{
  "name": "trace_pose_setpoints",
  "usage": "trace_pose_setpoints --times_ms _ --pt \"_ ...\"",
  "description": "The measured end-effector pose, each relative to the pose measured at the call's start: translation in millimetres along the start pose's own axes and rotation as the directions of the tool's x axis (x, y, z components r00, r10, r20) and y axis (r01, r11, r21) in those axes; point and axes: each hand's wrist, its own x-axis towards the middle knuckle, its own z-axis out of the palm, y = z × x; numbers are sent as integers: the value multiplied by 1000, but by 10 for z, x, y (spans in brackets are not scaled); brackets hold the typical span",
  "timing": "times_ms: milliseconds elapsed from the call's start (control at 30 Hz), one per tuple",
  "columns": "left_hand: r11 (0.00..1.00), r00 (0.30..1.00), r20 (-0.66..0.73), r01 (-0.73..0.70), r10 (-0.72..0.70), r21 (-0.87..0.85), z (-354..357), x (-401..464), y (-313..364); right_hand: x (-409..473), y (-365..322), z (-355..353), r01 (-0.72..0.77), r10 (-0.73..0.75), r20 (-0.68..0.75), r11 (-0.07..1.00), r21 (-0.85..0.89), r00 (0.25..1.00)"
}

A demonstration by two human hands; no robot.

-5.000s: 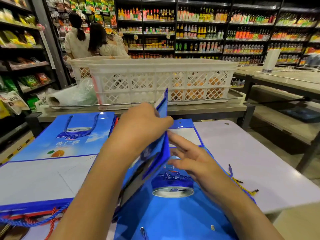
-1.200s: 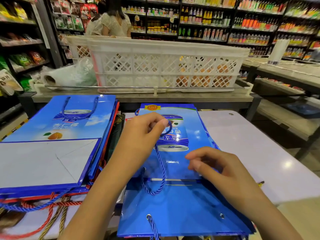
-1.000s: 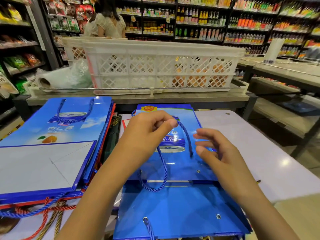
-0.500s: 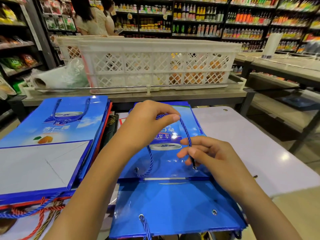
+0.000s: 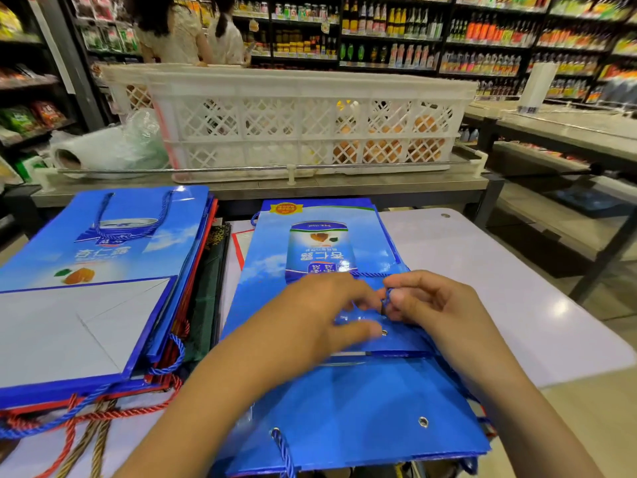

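Observation:
A flat blue paper gift bag [image 5: 310, 250] with a printed can lies on a white table [image 5: 482, 270] in front of me, on top of another blue bag [image 5: 362, 415]. A blue rope handle [image 5: 374, 274] runs across it. My right hand [image 5: 434, 305] pinches the rope's end just above a metal eyelet [image 5: 383, 333] in the bag. My left hand [image 5: 327, 315] lies on the bag beside it, its fingers blurred, fingertips close to the same eyelet and rope end.
A stack of flat blue bags [image 5: 103, 257] with red and gold rope handles lies at the left. Behind the table stands a white lattice crate [image 5: 303, 119] holding oranges, beside a plastic bag roll [image 5: 89, 150]. Two people [image 5: 193, 32] stand at shelves of bottles.
Both hands have come down onto the bag. The rope my left hand held up in a loop now lies flat, and its end sits at the eyelet between my fingertips.

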Motion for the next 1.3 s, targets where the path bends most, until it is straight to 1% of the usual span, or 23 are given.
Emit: trace_pose_setpoints --times_ms 67,100,133,267,400,533,633,767,1067,1200,1300 --pt "987 999 25 -31 27 158 162 -110 -58 9 27 3 -11 11 16 1000 1 1000" --pt "972 999 9 -34 33 233 223 -138 -102 14 44 0 -11 11 15 1000 -3 1000" --pt "965 999 -19 -31 38 262 267 -152 -144 20 52 1 -5 6 14 1000 -9 1000" --pt "969 992 -117 -23 54 247 277 -143 -193 66 41 17 81 -80 10 993 -83 997" --pt "933 972 -186 -68 142 354 303 -145 -202 106 74 30 214 -211 40 940 -265 977" --pt "895 956 -232 -60 179 443 450 -184 -275 67 192 -10 254 -254 37 930 -264 967" --pt "860 930 -286 -56 230 508 483 -165 -279 58 252 -46 293 -286 71 908 -298 956" --pt "846 914 -313 -57 258 530 502 -162 -265 39 303 -60 341 -319 120 885 -316 940" --pt "855 925 -322 -7 203 518 520 -191 -261 29 328 -67 387 -322 222 830 -402 920" --pt "867 930 -318 1 182 498 515 -193 -251 11 302 -56 389 -326 221 835 -389 919" --pt "882 934 -317 3 167 471 513 -198 -247 -14 268 -55 357 -321 159 871 -338 934"
